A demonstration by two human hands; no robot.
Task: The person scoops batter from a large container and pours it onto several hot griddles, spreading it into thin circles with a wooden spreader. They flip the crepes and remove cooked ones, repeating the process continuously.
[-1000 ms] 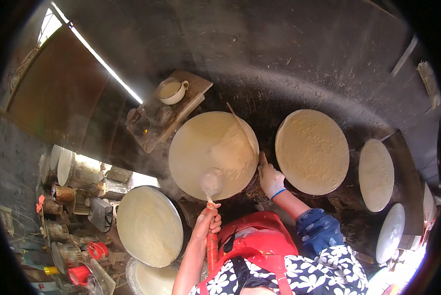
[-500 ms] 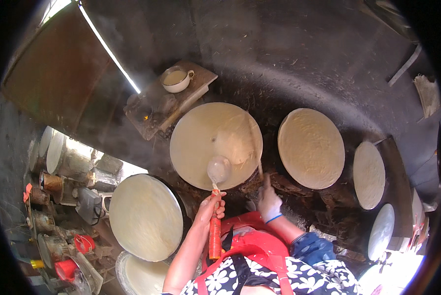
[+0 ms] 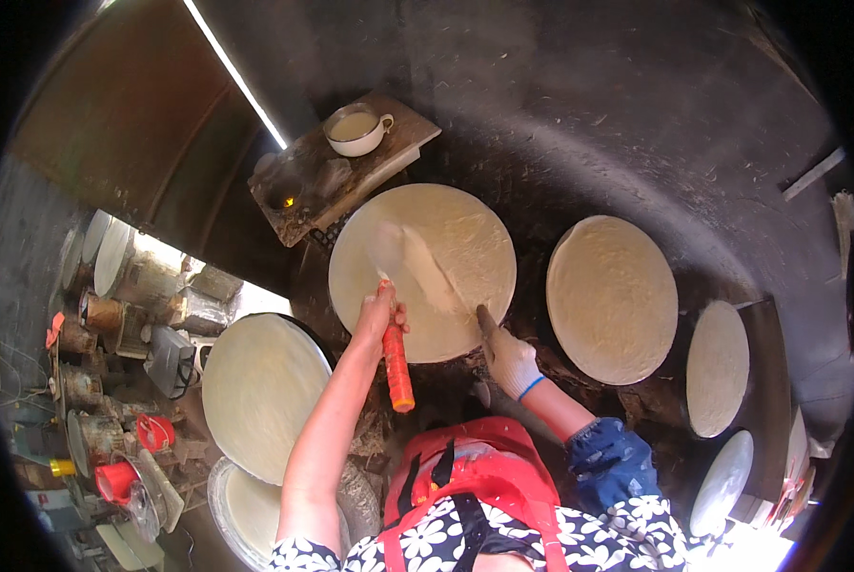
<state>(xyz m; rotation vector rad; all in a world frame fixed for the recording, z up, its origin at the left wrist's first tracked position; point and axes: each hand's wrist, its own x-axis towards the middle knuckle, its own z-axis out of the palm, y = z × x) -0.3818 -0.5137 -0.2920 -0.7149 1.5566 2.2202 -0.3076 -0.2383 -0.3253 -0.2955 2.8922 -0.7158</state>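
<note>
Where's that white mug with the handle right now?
In the head view, the white mug stands upper left of centre, on the wooden board just beyond the big round of pale batter.

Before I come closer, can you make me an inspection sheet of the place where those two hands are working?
Surface: a central round griddle, coated with a pale batter-like layer.
Job's things: a red-handled ladle, bowl over the griddle; a thin pale tool, blurred, slanting across it.
Fingers: the left hand's are closed round the ladle's handle; the gloved right hand's appear to grip the tool's near end.
Clutter: a white pot on a wooden board; a red bucket off to the left.
Cables: thin cord-like lines at the far left, too small to identify.
Surroundings: a pale round disc on the right, another on the left; a dark wall beyond.
</note>
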